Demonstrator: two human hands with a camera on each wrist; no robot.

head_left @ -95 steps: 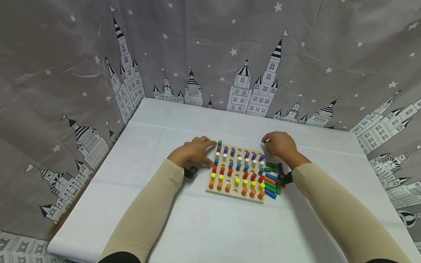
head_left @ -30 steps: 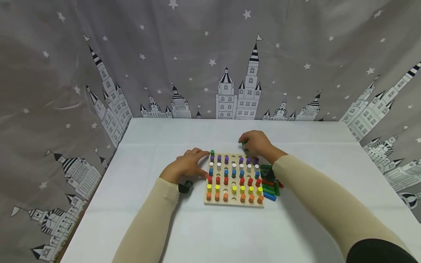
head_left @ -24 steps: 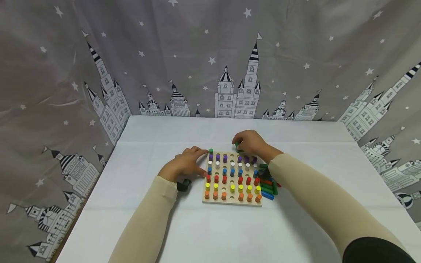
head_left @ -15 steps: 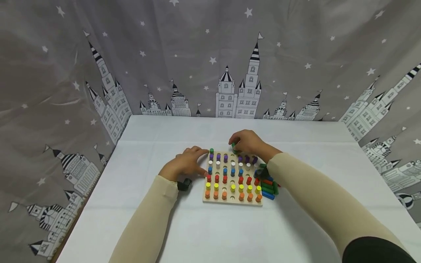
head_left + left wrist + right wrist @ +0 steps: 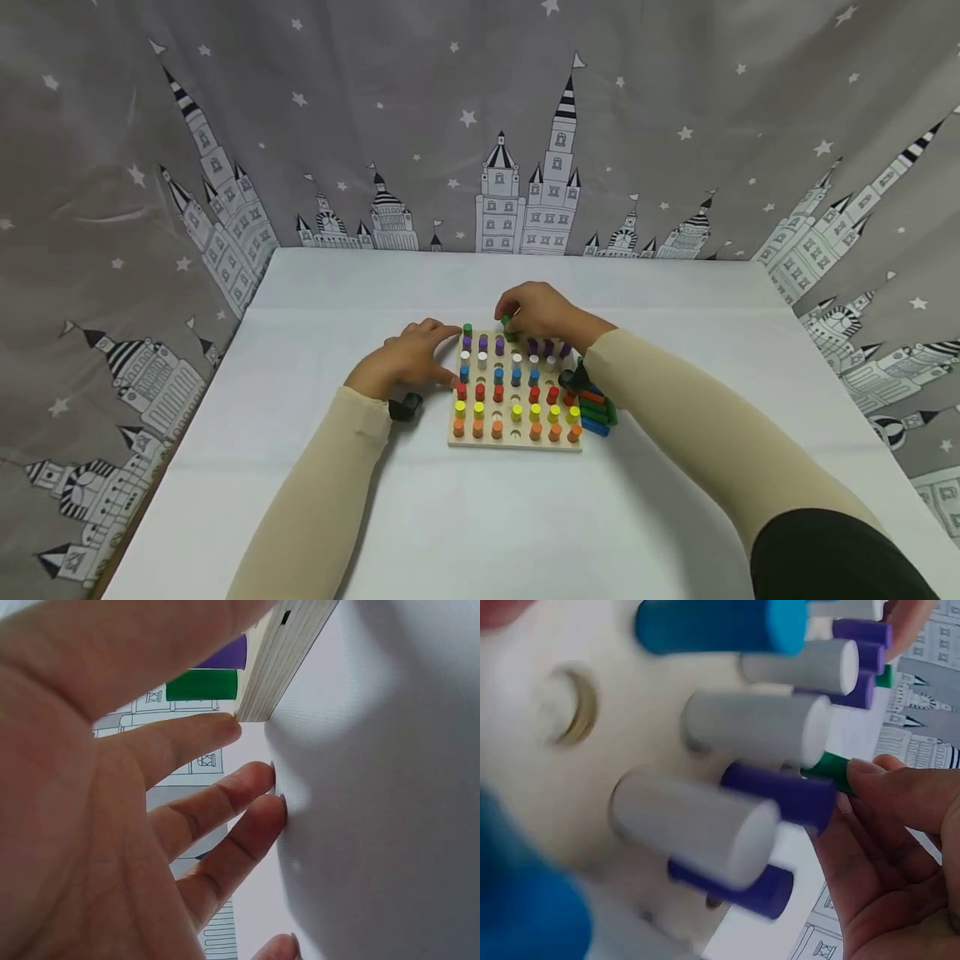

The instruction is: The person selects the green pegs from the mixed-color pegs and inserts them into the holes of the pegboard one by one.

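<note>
A: Wooden peg board (image 5: 514, 442) sits mid-table on the white cloth (image 5: 480, 517), w/ rows of pegs standing in it: purple along the far side, then white, blue, red, yellow, and orange nearest the person.

B: Hands?

A: Right hand (image 5: 536, 311) is over the board's far edge, fingertips pinched round a green peg (image 5: 507, 323). Peg's at the back row, approx. mid-board, beside the purple ones. Wrist view shows the same green peg (image 5: 829, 768) gripped betw. fingertips (image 5: 870, 769), just behind a purple peg (image 5: 780, 793) and a white peg (image 5: 754, 727). Can't tell if its end is in a hole.

B: Left?

A: Left hand (image 5: 408, 360) lies at the board's left edge, fingers straight, spread, holding nothing. Wrist view: fingertips (image 5: 259, 784) press on the cloth right at the board's corner (image 5: 289, 664), one finger touching the wood.

B: Other green ones?

A: One green peg (image 5: 467, 330) stands at the board's far left corner, just off the left hand's fingertips. Loose pegs (image 5: 596, 412) lie in a heap against the board's right side, green, red, blue, partly hidden by the right forearm.

B: Anything else?

A: Grey castle-and-star curtain (image 5: 525, 125) hangs behind the table, beyond the board. Small black camera (image 5: 405, 407) sits at the left wrist, left of the board.
</note>
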